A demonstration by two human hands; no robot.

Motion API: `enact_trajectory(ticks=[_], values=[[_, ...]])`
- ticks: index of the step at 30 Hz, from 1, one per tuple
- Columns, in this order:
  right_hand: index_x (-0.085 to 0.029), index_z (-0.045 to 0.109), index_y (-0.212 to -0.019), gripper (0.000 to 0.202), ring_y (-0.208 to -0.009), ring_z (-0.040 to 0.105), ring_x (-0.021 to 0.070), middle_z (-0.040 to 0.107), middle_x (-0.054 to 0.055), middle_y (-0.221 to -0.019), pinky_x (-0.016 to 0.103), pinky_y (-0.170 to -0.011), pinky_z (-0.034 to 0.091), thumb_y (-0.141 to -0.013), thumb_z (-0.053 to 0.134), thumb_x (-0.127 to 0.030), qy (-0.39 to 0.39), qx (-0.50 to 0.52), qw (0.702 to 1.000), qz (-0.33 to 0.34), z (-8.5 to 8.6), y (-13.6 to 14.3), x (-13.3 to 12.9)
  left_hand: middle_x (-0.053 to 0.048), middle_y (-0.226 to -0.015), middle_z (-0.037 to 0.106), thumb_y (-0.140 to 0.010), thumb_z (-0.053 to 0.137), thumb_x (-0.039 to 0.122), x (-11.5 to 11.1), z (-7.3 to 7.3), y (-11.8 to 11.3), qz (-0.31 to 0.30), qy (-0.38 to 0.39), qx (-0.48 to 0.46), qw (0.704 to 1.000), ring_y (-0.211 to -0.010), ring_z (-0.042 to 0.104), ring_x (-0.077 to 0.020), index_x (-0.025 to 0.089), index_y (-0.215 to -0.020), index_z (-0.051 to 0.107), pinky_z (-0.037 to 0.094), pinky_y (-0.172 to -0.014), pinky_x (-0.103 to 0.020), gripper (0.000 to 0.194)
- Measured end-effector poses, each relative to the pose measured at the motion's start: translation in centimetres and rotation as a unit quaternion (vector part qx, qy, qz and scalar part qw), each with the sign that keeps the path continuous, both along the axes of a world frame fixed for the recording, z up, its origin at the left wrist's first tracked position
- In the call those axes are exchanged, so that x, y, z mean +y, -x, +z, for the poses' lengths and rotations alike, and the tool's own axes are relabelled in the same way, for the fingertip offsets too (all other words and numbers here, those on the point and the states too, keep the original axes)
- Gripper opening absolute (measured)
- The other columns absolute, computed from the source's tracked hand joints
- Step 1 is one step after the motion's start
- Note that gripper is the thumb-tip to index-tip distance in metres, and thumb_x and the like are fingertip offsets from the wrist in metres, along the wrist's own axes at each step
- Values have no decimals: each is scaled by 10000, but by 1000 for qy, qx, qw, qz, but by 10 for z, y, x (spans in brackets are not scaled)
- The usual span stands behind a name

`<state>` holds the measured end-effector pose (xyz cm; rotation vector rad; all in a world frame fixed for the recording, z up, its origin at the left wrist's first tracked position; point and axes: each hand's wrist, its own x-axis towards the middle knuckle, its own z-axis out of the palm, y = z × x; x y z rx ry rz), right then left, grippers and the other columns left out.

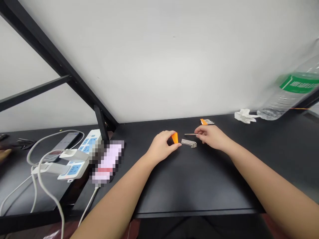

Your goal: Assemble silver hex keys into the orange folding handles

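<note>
An orange hex key holder [175,138] is pinched between the thumb and fingers of my left hand [161,145], just above the black tabletop. My right hand [210,135] grips one metal hex key [190,134], its straight end pointing left toward the holder. Between the two hands lie several L-shaped hex keys [189,143] side by side, their bent ends to the right. Behind my right hand sits a second orange holder [203,121] with several keys in it.
A crumpled tissue [245,116] and a large plastic bottle with a green label [296,88] stand by the wall at right. Leftward are a charging phone [109,161], a power strip [86,149], white cables and a black frame [99,121]. Part of another person's hand [4,154] shows at far left.
</note>
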<state>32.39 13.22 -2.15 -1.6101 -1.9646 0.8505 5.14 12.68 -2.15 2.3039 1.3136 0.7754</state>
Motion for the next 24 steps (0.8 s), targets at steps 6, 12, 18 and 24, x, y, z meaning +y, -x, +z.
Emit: enact_trajectory(ticks=[6,12,18,24], values=[[-238,759,-971,186,-702,686,166,751,19,-883,343,-731,562,-944,577,-263,-152,64,985,56,7,11,-9,-14,-992,720,-827,796,419,-3,3,-1,-12,-14,9,1000,-915,650,-215,241,-1127,694,523,-861,-366,363],[-239,766,-969,219,-873,715,193,769,41,-971,352,-822,559,-985,548,-227,-259,36,962,81,9,13,-13,-7,-1003,722,-807,823,414,-3,3,0,-29,0,-26,999,-910,656,-203,243,-1104,700,523,-872,-361,365],[-249,766,-1017,306,-947,704,202,741,74,-1085,360,-828,569,-1011,463,-203,-304,-13,944,128,10,11,-16,-21,-1051,731,-802,832,419,-5,3,0,-53,20,-64,996,-949,676,-207,243,-1135,706,538,-917,-365,397],[-260,648,-1261,334,-943,665,191,658,93,-1208,339,-799,576,-989,472,-179,-240,36,951,194,13,32,-29,-35,-1063,739,-816,818,427,-12,3,-10,-98,48,-89,990,-947,688,-203,231,-1185,709,550,-911,-353,431]])
